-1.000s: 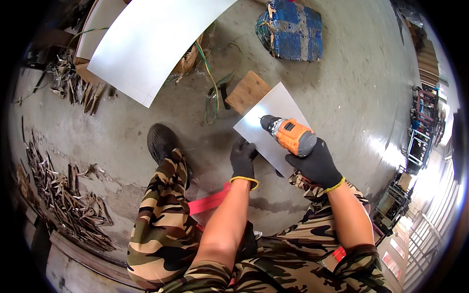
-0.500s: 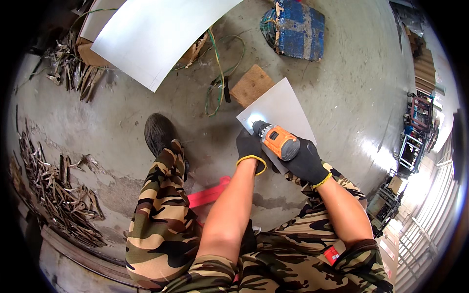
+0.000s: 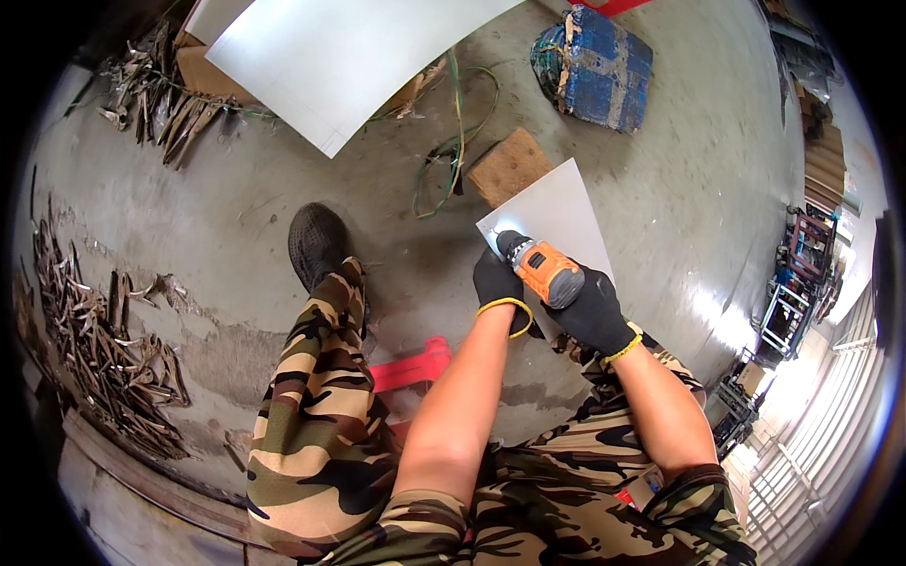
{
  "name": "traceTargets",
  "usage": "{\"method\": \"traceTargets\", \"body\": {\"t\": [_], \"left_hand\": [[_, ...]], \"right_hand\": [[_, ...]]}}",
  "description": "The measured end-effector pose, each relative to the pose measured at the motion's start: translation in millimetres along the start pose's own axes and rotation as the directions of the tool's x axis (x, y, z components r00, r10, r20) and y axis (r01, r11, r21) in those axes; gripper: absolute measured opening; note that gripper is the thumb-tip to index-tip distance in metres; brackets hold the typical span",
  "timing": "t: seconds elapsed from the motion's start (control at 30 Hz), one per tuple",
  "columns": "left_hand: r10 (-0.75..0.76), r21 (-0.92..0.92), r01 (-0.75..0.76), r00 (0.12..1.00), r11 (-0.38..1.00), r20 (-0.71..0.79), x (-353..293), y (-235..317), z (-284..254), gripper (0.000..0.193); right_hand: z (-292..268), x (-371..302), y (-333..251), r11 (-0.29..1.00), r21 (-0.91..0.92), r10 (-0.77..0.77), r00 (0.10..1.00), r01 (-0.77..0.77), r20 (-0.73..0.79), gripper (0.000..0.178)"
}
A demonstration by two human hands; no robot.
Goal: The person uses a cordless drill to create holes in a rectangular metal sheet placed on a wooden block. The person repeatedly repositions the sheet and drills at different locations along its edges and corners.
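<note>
My right hand (image 3: 595, 311), in a black glove with a yellow cuff, is closed around an orange and black cordless drill (image 3: 547, 272). The drill's lamp lights the near-left corner of a light grey metal sheet (image 3: 574, 222), with the chuck right over that corner. My gloved left hand (image 3: 497, 283) grips the sheet's left edge beside the chuck; its fingers are partly hidden under the sheet. Beneath the far edge lies a brown wooden block (image 3: 510, 167) with marks on its top. The drill hides whether the bit touches the metal.
A larger white sheet (image 3: 349, 57) rests on a cardboard box (image 3: 209, 75) at the far left. A blue taped bundle (image 3: 606, 71) and a green-yellow cable (image 3: 461, 141) lie on the floor. Metal scraps (image 3: 104, 358) pile up at left. Something red (image 3: 411, 366) lies between my legs.
The whole view has shifted, so the floor things appear further right. The drill stays at the same corner of the sheet, and both hands keep their holds.
</note>
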State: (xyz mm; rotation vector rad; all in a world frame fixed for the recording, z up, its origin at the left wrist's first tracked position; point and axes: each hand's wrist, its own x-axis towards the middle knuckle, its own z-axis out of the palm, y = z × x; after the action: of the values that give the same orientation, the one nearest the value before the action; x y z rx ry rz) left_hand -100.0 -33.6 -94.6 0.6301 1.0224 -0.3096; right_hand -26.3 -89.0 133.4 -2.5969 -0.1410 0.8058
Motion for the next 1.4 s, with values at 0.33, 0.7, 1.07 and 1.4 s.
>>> {"method": "traceTargets", "body": {"t": [0.33, 0.7, 1.07, 1.4], "left_hand": [[0.036, 0.426, -0.009, 0.998, 0.905, -0.056, -45, 69, 35, 0.029], [0.108, 0.662, -0.042, 0.992, 0.749, -0.059, -55, 87, 40, 0.026], [0.105, 0.663, -0.031, 0.992, 0.748, -0.073, -52, 80, 40, 0.024], [-0.049, 0.106, 0.062, 0.992, 0.992, -0.119, -32, 53, 34, 0.025]], "right_hand": [[-6, 5, 0, 0.989, 0.057, 0.129, 0.988, -0.134, 0.083, 0.035], [-6, 8, 4, 0.982, 0.07, 0.168, 0.979, -0.176, 0.117, 0.036], [-8, 11, 6, 0.988, 0.074, 0.126, 0.986, -0.135, 0.112, 0.034], [-15, 19, -18, 0.988, -0.134, -0.064, 0.996, 0.073, 0.068, 0.037]]}}
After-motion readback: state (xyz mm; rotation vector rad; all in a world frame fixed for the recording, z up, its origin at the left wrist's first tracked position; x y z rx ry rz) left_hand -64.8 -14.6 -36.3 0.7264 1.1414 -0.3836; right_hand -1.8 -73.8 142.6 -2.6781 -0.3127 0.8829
